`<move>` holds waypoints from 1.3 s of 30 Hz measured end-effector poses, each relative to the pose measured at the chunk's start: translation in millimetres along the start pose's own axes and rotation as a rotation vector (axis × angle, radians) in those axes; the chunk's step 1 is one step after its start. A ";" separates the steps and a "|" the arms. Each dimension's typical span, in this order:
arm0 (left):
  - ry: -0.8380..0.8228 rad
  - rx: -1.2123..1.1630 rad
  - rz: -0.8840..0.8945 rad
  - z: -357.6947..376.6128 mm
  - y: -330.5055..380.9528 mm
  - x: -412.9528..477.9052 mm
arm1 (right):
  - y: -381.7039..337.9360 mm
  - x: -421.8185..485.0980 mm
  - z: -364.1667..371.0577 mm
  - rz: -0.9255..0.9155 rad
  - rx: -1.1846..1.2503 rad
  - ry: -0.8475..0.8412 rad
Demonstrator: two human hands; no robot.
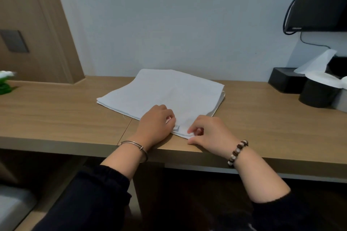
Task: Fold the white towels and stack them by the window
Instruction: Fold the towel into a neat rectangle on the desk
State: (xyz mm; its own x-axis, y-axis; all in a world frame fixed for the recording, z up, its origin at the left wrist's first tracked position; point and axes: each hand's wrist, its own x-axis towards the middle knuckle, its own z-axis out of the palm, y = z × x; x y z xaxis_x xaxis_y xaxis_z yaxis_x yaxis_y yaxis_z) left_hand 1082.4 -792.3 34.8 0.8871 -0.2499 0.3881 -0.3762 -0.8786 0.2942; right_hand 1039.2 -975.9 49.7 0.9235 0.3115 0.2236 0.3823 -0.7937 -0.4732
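Head view: towel [169, 90] lies folded in layers on tabletop [56, 114]. Left grip [155, 124] and right grip [210, 133] both pinch its near corner. I judge another fold is next: lift the corner and match the edges.

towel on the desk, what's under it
The towel lies on the wooden desk; lower folded layers peek out at its left and right edges. Anything under its middle is covered.

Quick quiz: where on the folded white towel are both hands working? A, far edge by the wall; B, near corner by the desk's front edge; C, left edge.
B: the left hand and right hand both hold the folded white towel at its near corner, beside the front edge of the wooden desk.
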 end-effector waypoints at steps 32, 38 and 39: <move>-0.496 0.109 -0.042 -15.3 -4.0 17.6 | 52.8 41.8 -24.1 0.089 -0.067 -0.067; -0.311 0.047 -0.199 -26.9 -19.7 6.7 | 59.7 48.7 -22.7 0.312 0.051 0.260; -0.277 0.059 -0.221 -23.9 -16.3 4.8 | 65.8 53.1 -21.4 0.368 0.010 0.310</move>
State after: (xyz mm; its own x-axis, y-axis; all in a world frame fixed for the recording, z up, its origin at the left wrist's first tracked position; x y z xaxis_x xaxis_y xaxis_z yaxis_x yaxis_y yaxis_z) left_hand 1086.5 -769.4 52.7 0.9872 -0.1450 0.0670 -0.1583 -0.9436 0.2908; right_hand 1112.8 -1022.7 48.6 0.9457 -0.1606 0.2825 0.0335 -0.8166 -0.5762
